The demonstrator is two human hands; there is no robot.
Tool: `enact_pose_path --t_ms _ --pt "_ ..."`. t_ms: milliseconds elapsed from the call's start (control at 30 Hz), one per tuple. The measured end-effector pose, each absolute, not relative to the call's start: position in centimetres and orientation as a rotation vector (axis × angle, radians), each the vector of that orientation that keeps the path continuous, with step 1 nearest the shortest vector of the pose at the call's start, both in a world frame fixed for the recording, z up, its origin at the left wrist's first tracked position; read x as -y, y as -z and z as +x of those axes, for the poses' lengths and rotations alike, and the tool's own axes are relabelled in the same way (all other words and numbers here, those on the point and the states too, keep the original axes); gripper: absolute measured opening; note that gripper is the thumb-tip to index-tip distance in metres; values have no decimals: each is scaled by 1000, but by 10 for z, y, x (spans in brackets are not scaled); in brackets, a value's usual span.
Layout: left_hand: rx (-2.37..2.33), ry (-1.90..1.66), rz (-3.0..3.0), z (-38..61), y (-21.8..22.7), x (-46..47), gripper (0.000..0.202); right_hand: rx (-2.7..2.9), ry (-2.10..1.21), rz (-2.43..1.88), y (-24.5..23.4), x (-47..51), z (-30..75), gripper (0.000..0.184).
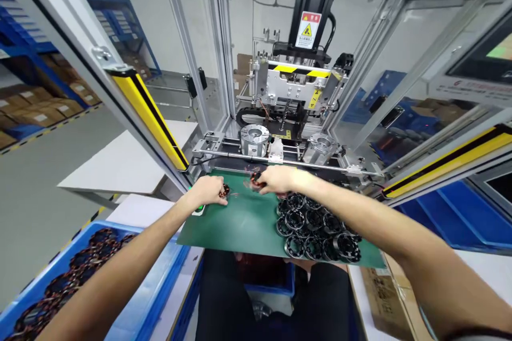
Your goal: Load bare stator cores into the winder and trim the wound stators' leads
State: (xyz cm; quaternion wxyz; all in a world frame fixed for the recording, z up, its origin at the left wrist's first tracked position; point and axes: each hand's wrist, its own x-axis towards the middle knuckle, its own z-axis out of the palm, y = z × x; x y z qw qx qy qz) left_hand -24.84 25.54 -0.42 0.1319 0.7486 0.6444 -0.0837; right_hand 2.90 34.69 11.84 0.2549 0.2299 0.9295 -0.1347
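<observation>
My left hand (208, 190) is closed around a copper-wound stator (225, 190) at the left side of the green mat (240, 226). Toward the middle of the mat, my right hand (276, 178) grips another copper-wound stator (256, 180), slightly blurred, with thin wires trailing from it. Beneath my right forearm, several black-and-silver rings (295, 219) are stacked in a pile on the mat's right side. Part of that pile is hidden by the arm.
Behind the mat stand two metal cylindrical fixtures, the left one (255, 141) and the right one (321, 146), under a press (300, 82). Yellow light-curtain posts (148, 120) flank the opening. At lower left, a blue bin (160, 277) holds several copper-wound stators.
</observation>
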Motion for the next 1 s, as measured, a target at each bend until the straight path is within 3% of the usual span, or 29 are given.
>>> enact_pose_path --t_ms 100,233,400,533,633,767,1000 --pt "-1928 160 2206 -248 11 -243 29 -2519 275 632 -64 -327 -19 30" --pt "-1995 21 2199 -252 15 -220 24 -2635 251 654 -38 -312 -41 38" --pt "-2046 -209 2184 -259 20 -183 46 -2708 309 822 -68 -316 12 56" --pt "-1989 -969 2210 -244 20 -148 41 -2854 579 1203 -115 -320 123 47" --pt "-1975 -1074 2169 -212 17 -127 37 -2839 618 1575 -127 -294 208 44" --pt "-1833 -1089 2183 -145 16 -127 34 -2938 361 1642 -83 -233 269 31" --pt "-1532 -827 2474 -33 35 -136 28 -3089 72 1388 12 -156 262 22"
